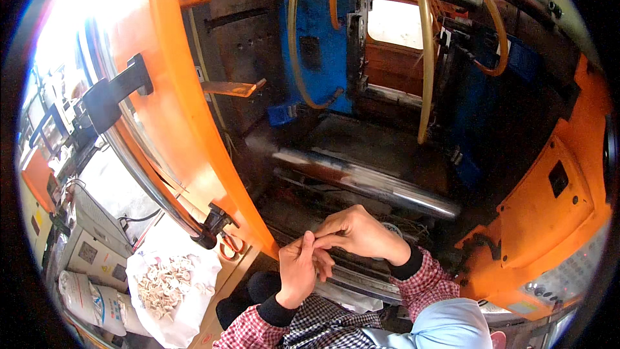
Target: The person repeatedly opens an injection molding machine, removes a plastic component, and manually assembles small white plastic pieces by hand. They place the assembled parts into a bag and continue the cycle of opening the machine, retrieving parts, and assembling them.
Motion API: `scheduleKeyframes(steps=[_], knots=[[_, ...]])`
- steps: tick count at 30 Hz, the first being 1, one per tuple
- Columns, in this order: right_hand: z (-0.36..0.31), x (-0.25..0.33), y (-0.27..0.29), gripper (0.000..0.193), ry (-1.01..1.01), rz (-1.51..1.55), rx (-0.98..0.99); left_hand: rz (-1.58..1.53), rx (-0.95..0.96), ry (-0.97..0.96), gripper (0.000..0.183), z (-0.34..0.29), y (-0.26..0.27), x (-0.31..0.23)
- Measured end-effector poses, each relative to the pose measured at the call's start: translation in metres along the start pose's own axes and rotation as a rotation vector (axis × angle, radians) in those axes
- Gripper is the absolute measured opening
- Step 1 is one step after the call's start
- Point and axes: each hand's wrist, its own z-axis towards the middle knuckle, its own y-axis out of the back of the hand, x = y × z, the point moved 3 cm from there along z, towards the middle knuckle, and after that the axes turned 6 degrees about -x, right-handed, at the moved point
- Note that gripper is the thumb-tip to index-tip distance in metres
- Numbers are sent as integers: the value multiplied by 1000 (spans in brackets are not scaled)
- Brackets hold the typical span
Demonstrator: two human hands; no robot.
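Note:
My left hand (297, 271) and my right hand (363, 235) meet in front of me, at the near side of the machine opening. The fingertips of both come together in a pinch. Whatever is between them is too small or too hidden to make out. Down to the left of my left hand is a white plastic bag (205, 276), open at the top. Many small beige plastic pieces (166, 284) lie in it. Scissors with orange-red handles (230, 245) rest beside the bag.
An orange machine door (187, 116) with a black handle (119, 94) stands at my left. Inside the machine are a blue mould block (316, 52), hanging yellowish hoses (424, 58) and a shiny steel bar (374, 181). An orange control panel (546, 200) is at the right.

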Motion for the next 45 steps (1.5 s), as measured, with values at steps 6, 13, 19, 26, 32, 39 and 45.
scheduleKeyframes(steps=[6,13,19,26,32,39,45], knots=[[20,-15,37,9,206,-156,-457,105,-43,-525,54,-28,8,-37],[151,-122,168,22,40,-106,-1485,718,-1038,-1285,44,-36,89,-110],[247,-173,253,23,44,-246,-1659,266,-763,-921,16,-1,115,-104],[285,-203,279,20,4,-226,-1608,294,-843,-948,20,-1,112,-100],[287,-199,285,20,-34,-317,-1603,299,-868,-988,21,-1,107,-99],[286,-193,265,23,51,-769,-1477,237,-901,-987,18,-2,107,-99],[283,-214,285,40,-6,-503,-1280,280,-888,-965,17,-2,108,-100]])
